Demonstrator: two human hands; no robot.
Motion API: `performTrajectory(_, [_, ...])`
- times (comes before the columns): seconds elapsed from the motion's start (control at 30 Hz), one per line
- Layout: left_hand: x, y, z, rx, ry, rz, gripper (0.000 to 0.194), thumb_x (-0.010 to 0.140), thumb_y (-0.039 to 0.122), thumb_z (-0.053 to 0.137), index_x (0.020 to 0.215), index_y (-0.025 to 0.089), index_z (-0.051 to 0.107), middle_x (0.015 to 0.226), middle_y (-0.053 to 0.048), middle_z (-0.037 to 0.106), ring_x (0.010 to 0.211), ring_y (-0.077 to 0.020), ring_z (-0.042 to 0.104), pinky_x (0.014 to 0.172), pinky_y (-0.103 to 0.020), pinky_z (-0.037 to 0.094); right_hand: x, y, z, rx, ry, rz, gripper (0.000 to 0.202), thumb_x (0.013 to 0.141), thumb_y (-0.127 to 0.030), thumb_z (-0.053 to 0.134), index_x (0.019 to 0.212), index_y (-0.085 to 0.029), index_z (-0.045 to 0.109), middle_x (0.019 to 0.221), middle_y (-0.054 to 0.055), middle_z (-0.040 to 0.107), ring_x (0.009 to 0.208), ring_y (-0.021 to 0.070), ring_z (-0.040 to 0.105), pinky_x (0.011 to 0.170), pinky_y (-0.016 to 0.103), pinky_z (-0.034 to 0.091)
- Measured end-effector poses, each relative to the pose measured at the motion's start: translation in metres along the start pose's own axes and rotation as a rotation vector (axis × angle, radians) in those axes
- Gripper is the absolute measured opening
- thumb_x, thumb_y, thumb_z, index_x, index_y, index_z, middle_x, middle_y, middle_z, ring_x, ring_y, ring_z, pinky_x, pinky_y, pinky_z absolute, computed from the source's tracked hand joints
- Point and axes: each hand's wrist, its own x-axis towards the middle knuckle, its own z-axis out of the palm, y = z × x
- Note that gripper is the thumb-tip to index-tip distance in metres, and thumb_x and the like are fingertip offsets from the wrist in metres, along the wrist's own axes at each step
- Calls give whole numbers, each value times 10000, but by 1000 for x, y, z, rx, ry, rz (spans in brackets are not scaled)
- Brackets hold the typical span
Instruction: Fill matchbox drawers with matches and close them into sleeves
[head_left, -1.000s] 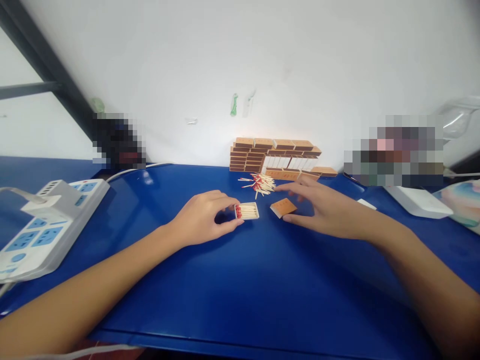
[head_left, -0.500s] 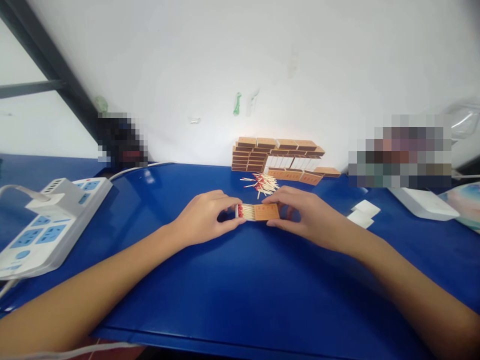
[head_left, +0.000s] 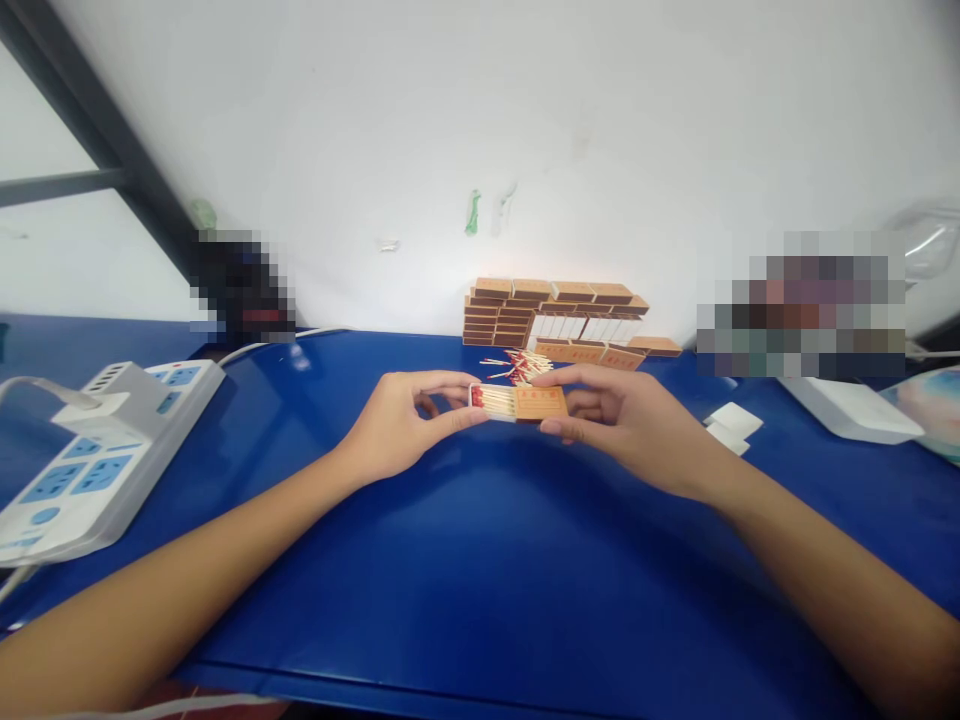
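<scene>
At centre, b/w L hand (head_left: 397, 425) and R hand (head_left: 630, 430): matchbox (head_left: 523, 405), part open.

Tray (head_left: 502, 417) sticks out L from sleeve (head_left: 547, 400), w/ matches (head_left: 496, 400) in a row, red heads L. L hand pinches tray end, thumb in front, fingers behind; R hand clamped on sleeve the same way. Can't quite tell if box is off blue table (head_left: 480, 560) or touching it. Just behind: pile of loose matches (head_left: 523, 364), then stack of matchboxes (head_left: 495, 322) by white wall (head_left: 337, 150). Near R hand: two white pcs (head_left: 733, 422). Far L: power strip (head_left: 101, 475) w/ adapter (head_left: 142, 400) on it.
</scene>
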Motion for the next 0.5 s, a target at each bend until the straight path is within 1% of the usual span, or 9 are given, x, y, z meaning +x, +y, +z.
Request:
performTrajectory(0.13, [2, -4, 0, -115, 6, -70, 401, 842, 466, 823, 1146, 206, 798, 1028, -57, 818, 755, -172, 727, 632, -276, 568, 0, -5, 1, 77, -22, 36, 590, 806, -499, 845, 1274, -193, 657, 895, 67, 798, 776, 234, 741, 749, 435, 624])
performTrajectory(0.23, [3, -7, 0, -177, -5, -106, 438, 850, 491, 811, 1173, 195, 790, 1055, -76, 814, 719, -172, 719, 619, -293, 577, -1, -4, 4, 99, 17, 28, 624, 792, -520, 851, 1280, -184, 657, 884, 76, 800, 771, 246, 745, 720, 440, 624])
performTrajectory(0.33, [2, -6, -1, -131, -27, -64, 406, 862, 467, 807, 1170, 203, 791, 1038, -64, 814, 814, -190, 743, 674, -290, 582, -2, -3, 6, 70, 63, -11, 602, 777, -508, 867, 1257, -195, 682, 916, 75, 801, 777, 240, 741, 705, 421, 624])
performTrajectory(0.4, [1, -3, -1, -86, -49, -25, 364, 863, 445, 814, 1150, 223, 798, 1020, -42, 815, 862, -188, 750, 703, -273, 571, -3, -3, 8, 58, 55, -26, 580, 778, -496, 871, 1247, -202, 697, 941, 73, 801, 784, 232, 736, 715, 410, 625])
performTrajectory(0.5, [-1, 2, 0, -90, -81, -26, 322, 849, 426, 832, 1113, 241, 806, 985, -19, 819, 855, -177, 755, 694, -254, 557, -5, -6, 17, 95, 39, -18, 576, 784, -494, 866, 1254, -205, 698, 988, 81, 800, 815, 237, 737, 723, 404, 631])
